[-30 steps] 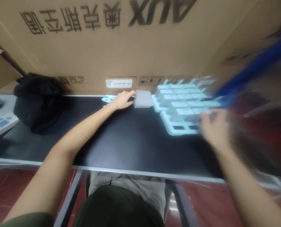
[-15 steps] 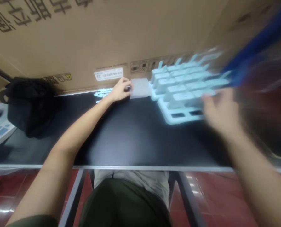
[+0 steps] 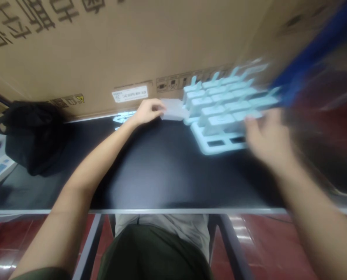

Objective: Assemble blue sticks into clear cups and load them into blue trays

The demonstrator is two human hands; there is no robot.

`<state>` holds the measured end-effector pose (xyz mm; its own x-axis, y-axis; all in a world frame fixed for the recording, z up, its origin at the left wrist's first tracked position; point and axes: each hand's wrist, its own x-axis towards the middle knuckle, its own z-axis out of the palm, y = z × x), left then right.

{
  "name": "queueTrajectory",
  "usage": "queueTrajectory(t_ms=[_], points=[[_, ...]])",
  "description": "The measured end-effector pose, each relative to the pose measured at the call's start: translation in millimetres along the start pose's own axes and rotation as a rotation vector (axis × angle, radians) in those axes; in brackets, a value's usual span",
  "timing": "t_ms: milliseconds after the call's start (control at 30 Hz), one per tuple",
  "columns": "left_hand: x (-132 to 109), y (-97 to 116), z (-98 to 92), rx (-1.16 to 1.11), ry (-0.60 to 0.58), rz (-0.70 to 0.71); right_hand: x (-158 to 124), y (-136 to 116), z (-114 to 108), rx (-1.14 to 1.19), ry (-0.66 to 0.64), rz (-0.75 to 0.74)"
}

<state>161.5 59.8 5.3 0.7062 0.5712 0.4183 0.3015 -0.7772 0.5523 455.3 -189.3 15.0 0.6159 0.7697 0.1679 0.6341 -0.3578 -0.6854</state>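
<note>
My left hand (image 3: 148,111) is closed in a pinch at the left edge of a pale translucent flat piece (image 3: 174,109), near the back of the table. Right beside that piece is a light-blue ice-pop mould (image 3: 226,107): rows of blocks with upright stick handles, seated in a slotted frame. My right hand (image 3: 268,134), blurred, grips the mould's right side, the thumb at the front and the fingers mostly hidden. Several flat light-blue sticks (image 3: 123,116) lie behind my left wrist.
A large cardboard box (image 3: 138,46) stands along the back of the black tabletop (image 3: 150,171). On the left are a black cloth bag (image 3: 35,136) and a white device with blue keys (image 3: 0,165). Clear plastic wrap (image 3: 322,128) and a blue strip (image 3: 304,58) are on the right.
The view has shifted slightly. The translucent piece is tilted a little differently in my left hand. My right hand stays at the mould's right side.
</note>
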Motion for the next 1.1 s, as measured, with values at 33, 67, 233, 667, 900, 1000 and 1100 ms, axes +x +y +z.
queueTrajectory(t_ms=[33, 67, 233, 667, 900, 1000, 1100], points=[[4.3, 5.2, -7.8, 0.002, -0.022, 0.007, -0.3, -0.8, -0.7, -0.003, -0.003, 0.001], [8.8, 11.2, -16.9, 0.009, -0.055, 0.013, -0.5, -1.1, -1.3, -0.004, -0.006, -0.001], [26.9, 42.2, -55.4, 0.149, -0.329, 0.010, 1.0, 1.8, -1.4, 0.002, -0.022, -0.040], [19.3, 24.0, 3.1, -0.063, -0.144, -0.075, 0.6, 2.1, -3.0, -0.025, -0.044, -0.087], [28.0, 22.0, 17.9, -0.215, -0.128, -0.112, -1.7, -1.5, -7.1, -0.012, -0.070, -0.090], [29.4, 31.0, 2.3, -0.215, -0.138, -0.113, -3.8, -4.2, -10.2, -0.015, -0.089, -0.100], [33.8, 46.9, -29.5, -0.202, -0.231, -0.096, -3.5, -4.6, -10.0, -0.002, -0.080, -0.095]])
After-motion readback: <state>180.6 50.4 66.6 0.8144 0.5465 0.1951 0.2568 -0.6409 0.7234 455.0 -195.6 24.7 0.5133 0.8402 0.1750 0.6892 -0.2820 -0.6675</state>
